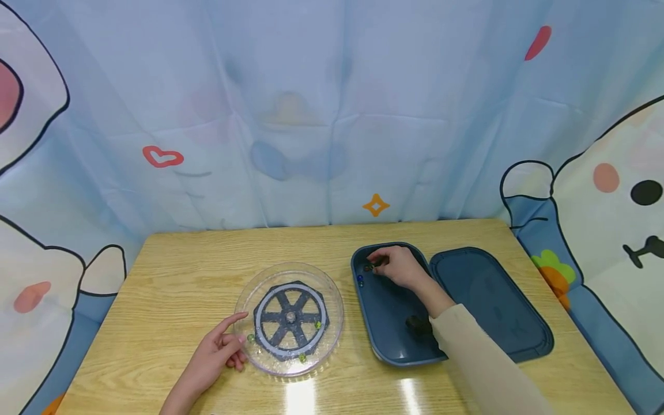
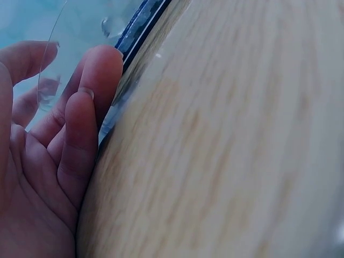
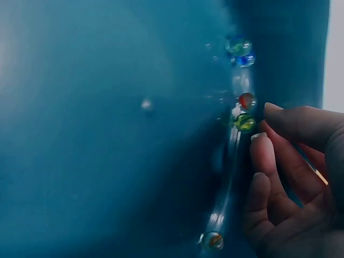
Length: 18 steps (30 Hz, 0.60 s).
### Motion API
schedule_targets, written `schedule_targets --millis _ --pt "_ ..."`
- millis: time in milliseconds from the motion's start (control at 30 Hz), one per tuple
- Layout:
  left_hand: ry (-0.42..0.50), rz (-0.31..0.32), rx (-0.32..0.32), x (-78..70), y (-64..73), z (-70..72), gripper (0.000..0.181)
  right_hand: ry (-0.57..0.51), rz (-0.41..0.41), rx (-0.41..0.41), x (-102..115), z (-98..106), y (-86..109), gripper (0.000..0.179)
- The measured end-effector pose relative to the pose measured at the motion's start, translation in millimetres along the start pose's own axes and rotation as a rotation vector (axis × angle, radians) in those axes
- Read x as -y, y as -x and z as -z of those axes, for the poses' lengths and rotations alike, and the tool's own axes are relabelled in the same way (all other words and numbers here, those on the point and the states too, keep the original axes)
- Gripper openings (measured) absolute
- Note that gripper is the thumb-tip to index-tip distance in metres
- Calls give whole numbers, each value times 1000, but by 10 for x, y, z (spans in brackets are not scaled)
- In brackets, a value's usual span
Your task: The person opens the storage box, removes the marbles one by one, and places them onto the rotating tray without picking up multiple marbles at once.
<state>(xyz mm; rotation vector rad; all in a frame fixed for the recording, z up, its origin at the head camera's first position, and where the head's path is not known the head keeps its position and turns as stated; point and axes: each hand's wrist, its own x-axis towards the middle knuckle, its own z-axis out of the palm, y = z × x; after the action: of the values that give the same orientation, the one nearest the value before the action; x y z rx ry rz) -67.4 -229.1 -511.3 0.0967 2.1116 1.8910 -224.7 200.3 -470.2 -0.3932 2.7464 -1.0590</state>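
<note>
A clear round dish (image 1: 332, 346) lies over a dark piece with six spokes and a pale ring (image 1: 291, 318). In the dish are a few green marbles (image 1: 317, 325). My left hand (image 1: 215, 349) is at the dish's left rim, its fingers loosely bent and touching the edge. Inside a dark blue box (image 1: 386, 331), my right hand (image 1: 399, 266) reaches to the far left corner. Thumb and fingers stand apart beside a yellow-green marble (image 3: 245, 122) and a red one (image 3: 246, 100). Blue marbles (image 1: 360, 280) sit along the same wall; an orange-streaked marble (image 3: 215, 241) is farther along it.
A dark blue lid (image 1: 493, 300) lies to the right of the box, close against its side. All stands on a wooden table (image 1: 187, 271), with a printed blue curtain (image 1: 321, 115) hanging behind its far edge.
</note>
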Motion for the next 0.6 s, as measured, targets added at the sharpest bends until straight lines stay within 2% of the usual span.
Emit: schedule_targets --millis 333,600 --pt "-2 -8 3 3 -6 2 58 92 0 18 29 -62 -1 23" --pt "-6 -1 -2 15 -9 4 58 87 -13 34 -4 -100 -25 19"
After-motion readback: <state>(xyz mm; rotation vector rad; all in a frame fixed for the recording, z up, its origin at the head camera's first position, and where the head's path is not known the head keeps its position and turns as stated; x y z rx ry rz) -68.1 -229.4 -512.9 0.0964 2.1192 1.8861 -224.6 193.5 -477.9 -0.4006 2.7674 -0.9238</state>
